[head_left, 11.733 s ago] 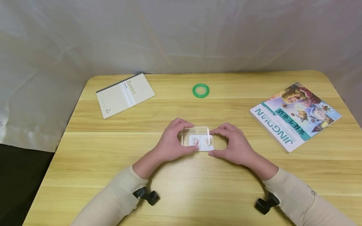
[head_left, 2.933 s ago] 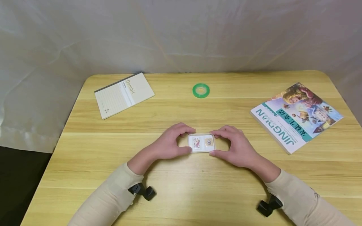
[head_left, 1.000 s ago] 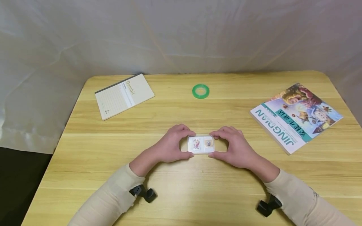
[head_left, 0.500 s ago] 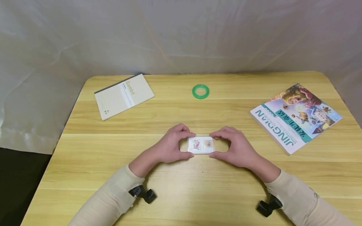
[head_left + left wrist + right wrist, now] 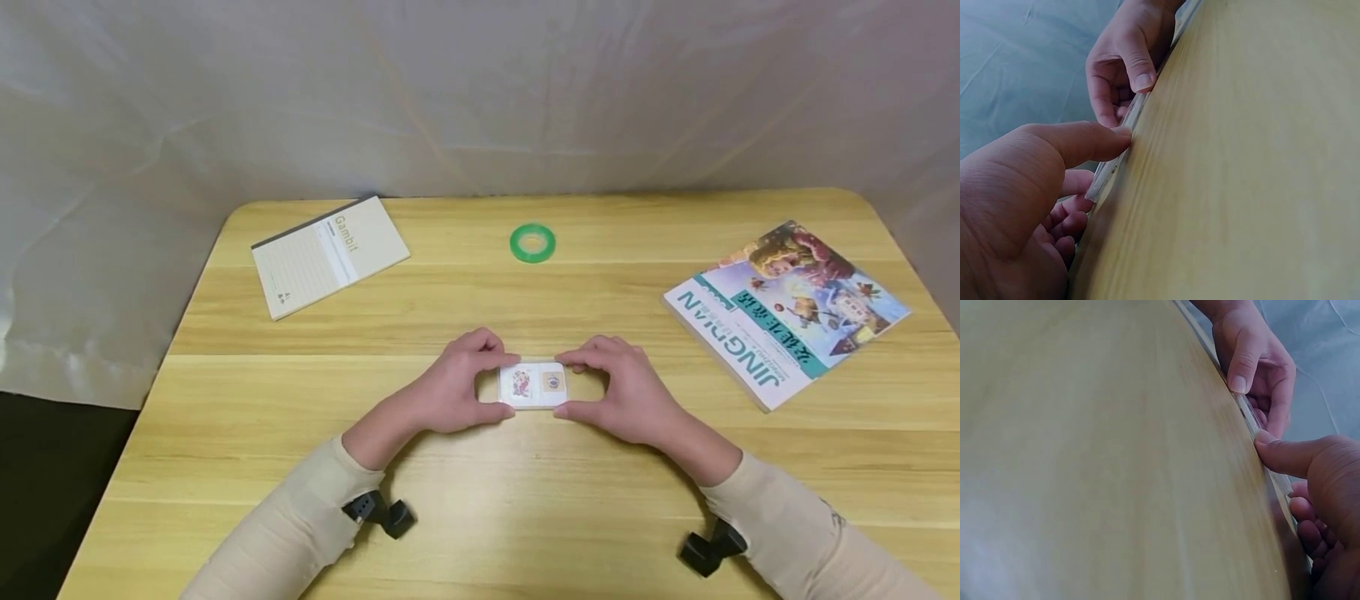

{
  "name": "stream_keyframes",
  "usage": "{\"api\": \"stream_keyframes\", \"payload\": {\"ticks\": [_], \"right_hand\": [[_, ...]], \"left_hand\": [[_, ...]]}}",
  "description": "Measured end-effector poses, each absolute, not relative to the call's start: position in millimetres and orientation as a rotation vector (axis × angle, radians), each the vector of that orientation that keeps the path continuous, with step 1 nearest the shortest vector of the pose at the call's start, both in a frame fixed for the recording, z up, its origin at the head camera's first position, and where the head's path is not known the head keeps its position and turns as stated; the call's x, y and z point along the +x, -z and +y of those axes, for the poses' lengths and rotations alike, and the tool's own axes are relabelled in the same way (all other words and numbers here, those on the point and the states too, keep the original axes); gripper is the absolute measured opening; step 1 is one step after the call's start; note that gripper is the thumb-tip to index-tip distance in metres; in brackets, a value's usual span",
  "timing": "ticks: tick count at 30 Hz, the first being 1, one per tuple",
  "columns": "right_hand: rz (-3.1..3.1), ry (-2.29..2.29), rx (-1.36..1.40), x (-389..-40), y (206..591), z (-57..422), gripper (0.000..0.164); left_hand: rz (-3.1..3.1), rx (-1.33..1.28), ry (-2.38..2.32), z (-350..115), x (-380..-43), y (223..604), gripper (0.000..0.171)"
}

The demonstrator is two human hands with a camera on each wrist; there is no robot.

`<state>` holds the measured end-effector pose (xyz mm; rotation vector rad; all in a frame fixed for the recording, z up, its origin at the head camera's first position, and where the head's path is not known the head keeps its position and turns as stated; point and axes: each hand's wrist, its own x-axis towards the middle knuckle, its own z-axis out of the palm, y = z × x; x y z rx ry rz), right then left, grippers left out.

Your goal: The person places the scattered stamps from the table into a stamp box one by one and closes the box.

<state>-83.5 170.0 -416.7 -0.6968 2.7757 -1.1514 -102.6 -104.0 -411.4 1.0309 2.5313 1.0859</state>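
A small flat plastic case (image 5: 535, 385) with a clear cover lies on the wooden table in front of me. Beneath the cover are a white insert and two small pictures, one reddish and one tan with a dark round mark. My left hand (image 5: 450, 387) pinches the case's left end between thumb and fingers. At the right end, my right hand (image 5: 630, 392) holds it the same way. In the left wrist view the case (image 5: 1105, 178) appears edge-on as a thin clear strip, with the left thumb on its near side. Its underside is hidden.
A green tape roll (image 5: 532, 243) lies beyond the case. A beige notebook (image 5: 330, 254) sits at the back left, and a thick colourful book (image 5: 787, 312) lies to the right. Behind the wooden table (image 5: 480, 500) hangs a grey cloth (image 5: 480, 92).
Earliest, the left hand held the clear cover tilted above the white insert. By 2.9 s ago the cover lay over it. During the last second the hands and case have barely moved.
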Motion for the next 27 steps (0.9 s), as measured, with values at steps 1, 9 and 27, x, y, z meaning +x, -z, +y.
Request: {"api": "stream_keyframes", "payload": {"ticks": [1,9,27], "right_hand": [[2.777,1.147,-0.691,-83.8,416.7,169.9,0.06],[2.774,1.138,-0.637,-82.3,417.5,169.1,0.06],[2.778,1.094,-0.638,-84.1,418.8,168.2,0.064]], "left_hand": [[2.531,1.033,-1.087,-103.9,-103.0,411.6,0.064],[2.533,1.011,-1.081,-103.8,-102.8,414.1,0.065],[2.55,0.936,-1.039,-104.5,-104.5,413.4,0.074]]}}
